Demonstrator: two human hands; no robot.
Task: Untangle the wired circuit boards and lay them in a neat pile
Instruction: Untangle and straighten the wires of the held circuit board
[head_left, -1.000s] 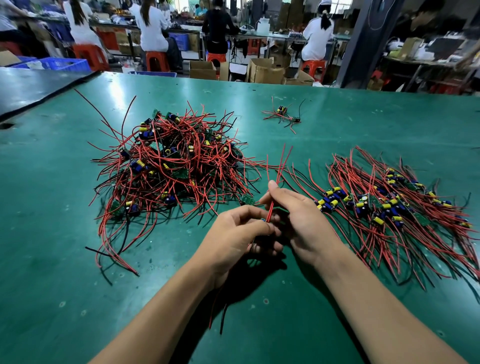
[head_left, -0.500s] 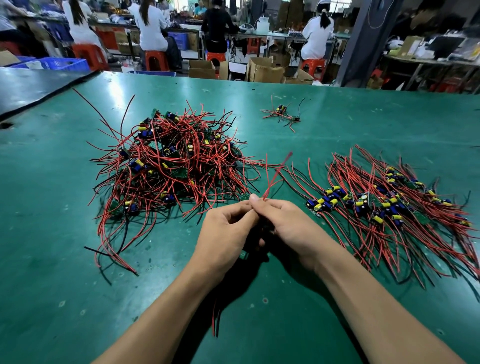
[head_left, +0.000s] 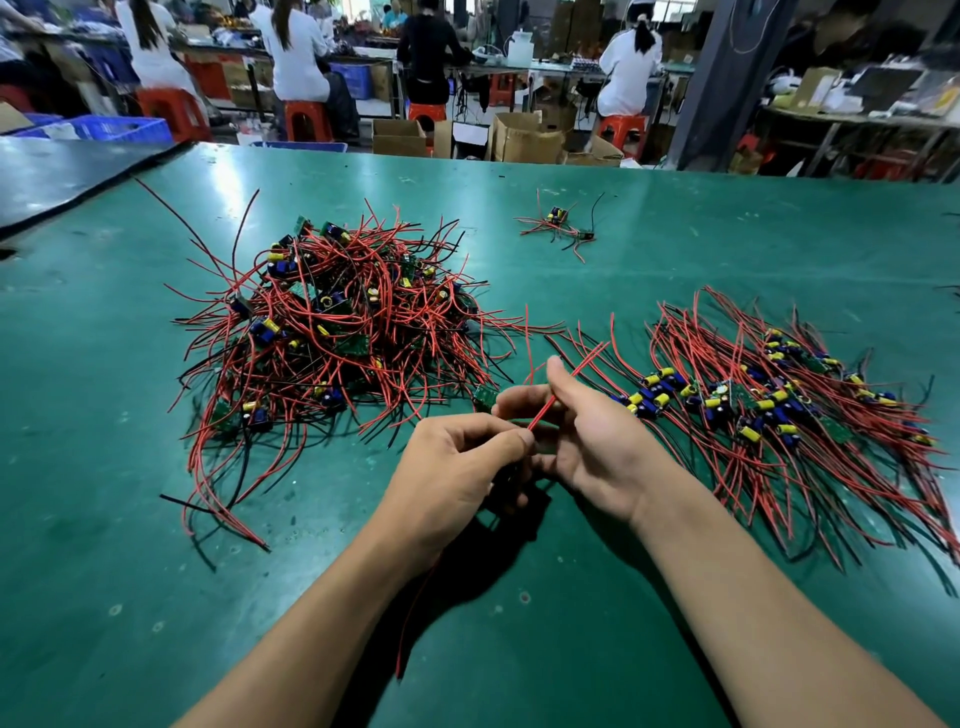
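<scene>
Two hands, head view, meet just in front of the tangled heap on the tabletop, forearms converging. The left hand pinches a red wire; the right hand, thumb raised, curls round it. The neat pile lies right of the heap.

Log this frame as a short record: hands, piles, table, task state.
left hand: pinches red wires near their base
right hand: holds the same wires further up
tangled heap: left of hands, unsorted
sorted pile: right of hands, wires roughly parallel
stray boards: far centre, apart from both
table: green mat
task state: unfinished; heap large
</scene>
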